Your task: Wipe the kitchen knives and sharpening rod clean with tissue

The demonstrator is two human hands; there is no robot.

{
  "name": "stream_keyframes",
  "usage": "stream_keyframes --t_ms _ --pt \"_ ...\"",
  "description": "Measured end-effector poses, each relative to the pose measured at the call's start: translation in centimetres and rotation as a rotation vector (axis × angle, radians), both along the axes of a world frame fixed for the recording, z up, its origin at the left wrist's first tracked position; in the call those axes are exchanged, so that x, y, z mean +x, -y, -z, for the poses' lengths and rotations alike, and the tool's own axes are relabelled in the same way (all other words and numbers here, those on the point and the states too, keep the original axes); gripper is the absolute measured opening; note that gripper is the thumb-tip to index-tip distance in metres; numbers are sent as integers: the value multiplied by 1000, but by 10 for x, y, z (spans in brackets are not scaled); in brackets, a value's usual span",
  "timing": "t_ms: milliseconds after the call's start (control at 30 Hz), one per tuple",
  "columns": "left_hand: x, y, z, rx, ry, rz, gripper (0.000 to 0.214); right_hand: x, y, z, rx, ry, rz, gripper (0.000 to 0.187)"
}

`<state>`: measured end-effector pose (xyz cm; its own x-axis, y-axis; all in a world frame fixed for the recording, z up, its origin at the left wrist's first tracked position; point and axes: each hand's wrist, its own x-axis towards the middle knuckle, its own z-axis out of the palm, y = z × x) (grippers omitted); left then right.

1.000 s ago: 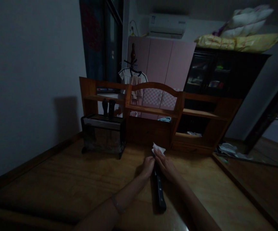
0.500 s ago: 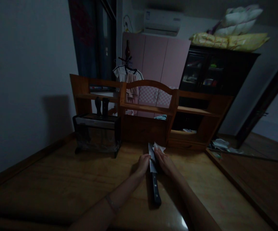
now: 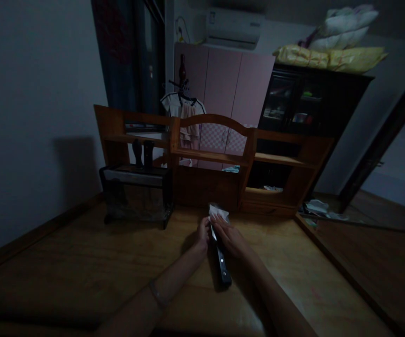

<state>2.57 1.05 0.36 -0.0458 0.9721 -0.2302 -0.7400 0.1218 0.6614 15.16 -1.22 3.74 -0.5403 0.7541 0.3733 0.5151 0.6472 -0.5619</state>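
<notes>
A knife [image 3: 222,266] with a black riveted handle points away from me over the table, its handle end towards me. My left hand [image 3: 203,233] is closed on the left side of the blade. From the right, my right hand [image 3: 229,235] presses a white tissue [image 3: 218,212] against the blade, its fingers together. Only a narrow strip of blade shows between the hands; the tip is hidden behind tissue and fingers. A knife block [image 3: 135,194] with two black handles sticking up stands to the left of my hands.
A wooden shelf unit [image 3: 207,189] runs along the back of the wooden table [image 3: 118,267]. The table's raised right edge [image 3: 332,262] slants towards me, and a wall [image 3: 37,117] closes the left side. Farther back are pink and dark cabinets.
My right hand and the tissue have moved left across the blade, covering more of it. The knife has turned so less of its flat shows. The view has shifted slightly.
</notes>
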Motion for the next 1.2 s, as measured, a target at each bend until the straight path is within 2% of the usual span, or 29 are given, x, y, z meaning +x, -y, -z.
stream_keyframes --t_ms 133,300,467,667,933,1033,1200 --pt "1 3 -3 8 164 -25 19 1 -4 7 -14 -17 34 52" --pt "2 8 -10 5 207 107 20 4 -6 9 -13 -32 51 51" --pt "1 10 -14 1 227 152 20 4 -4 7 -1 -31 17 51" --pt "-1 7 -13 -43 260 132 15 -1 -5 8 18 -9 26 51" --pt "-2 5 -10 15 166 135 15 9 -16 17 66 24 190 53" --pt "-2 6 -10 20 171 150 15 12 -17 18 55 45 180 54" --pt "-2 11 -16 -44 191 92 12 8 -10 12 20 45 92 55"
